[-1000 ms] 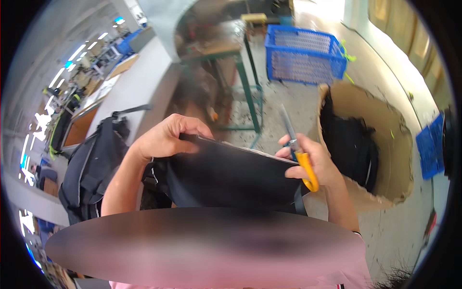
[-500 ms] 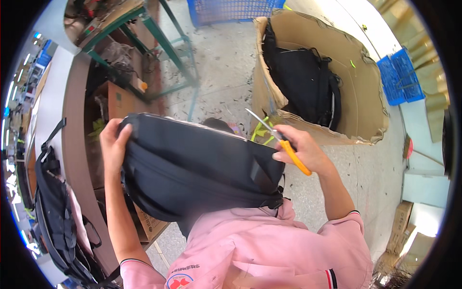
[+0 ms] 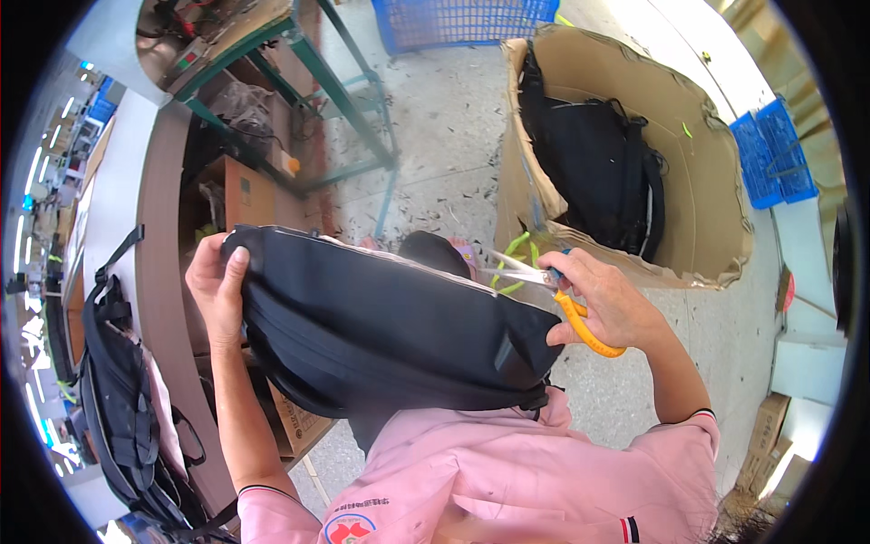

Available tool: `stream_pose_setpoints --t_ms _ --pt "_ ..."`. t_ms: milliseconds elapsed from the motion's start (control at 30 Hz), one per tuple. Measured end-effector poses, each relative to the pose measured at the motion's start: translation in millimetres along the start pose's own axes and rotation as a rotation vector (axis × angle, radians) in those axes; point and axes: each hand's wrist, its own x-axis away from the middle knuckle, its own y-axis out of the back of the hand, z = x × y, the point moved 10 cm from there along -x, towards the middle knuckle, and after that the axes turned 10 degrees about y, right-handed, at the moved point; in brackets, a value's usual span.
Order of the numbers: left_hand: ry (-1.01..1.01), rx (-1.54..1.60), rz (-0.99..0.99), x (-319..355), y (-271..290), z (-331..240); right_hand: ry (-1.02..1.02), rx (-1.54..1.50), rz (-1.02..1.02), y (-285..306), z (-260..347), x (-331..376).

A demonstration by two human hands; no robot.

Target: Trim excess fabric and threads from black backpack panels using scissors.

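A black backpack (image 3: 381, 317) lies across my lap, its long far edge showing a pale seam. My left hand (image 3: 219, 283) grips its left end, thumb on the near face and fingers behind. In my right hand (image 3: 603, 295) are scissors (image 3: 589, 328) with orange handles, a finger through one loop. Their blades are parted and point left, close to the right part of the seam. The right thumb is by the bag's right corner; whether it presses the fabric I cannot tell.
A large cardboard box (image 3: 725, 231) holding black bags (image 3: 594, 159) stands at the far right. Left of me is a table (image 3: 163, 299), with another black backpack (image 3: 118, 390) on it. A green metal stand (image 3: 340, 100) and a blue crate (image 3: 467, 23) are beyond.
The scissors have opened from nearly closed blades, and their tips now sit nearer the bag's seam. The view has shifted slightly. My left hand keeps its hold.
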Motion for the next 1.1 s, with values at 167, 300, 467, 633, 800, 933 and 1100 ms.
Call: stream_pose_setpoints --t_ms 167,300,467,633,800,933,1100 --pt "-0.005 -0.038 -0.028 7.0 4.6 -15.7 0.084 0.002 0.076 -7.2 19.5 -27.1" --pt "0.026 -0.035 -0.045 12.4 15.7 -8.6 0.144 0.033 0.150 -15.5 28.8 -34.7" --pt "0.050 -0.014 -0.073 17.7 21.8 3.1 0.163 0.050 0.156 -16.6 33.8 -39.9" --pt "0.046 0.000 -0.092 22.2 25.1 6.7 0.269 0.106 0.070 -14.9 42.3 -40.3" --pt "0.065 0.034 -0.091 26.7 24.8 11.2 0.279 0.116 0.095 -17.1 47.3 -40.3" --pt "0.046 0.029 -0.119 30.4 33.5 9.5 0.294 0.237 0.012 -4.4 56.4 -46.4" --pt "0.030 0.027 -0.143 35.4 39.8 10.0 0.253 0.204 0.118 -17.0 46.9 -49.2"
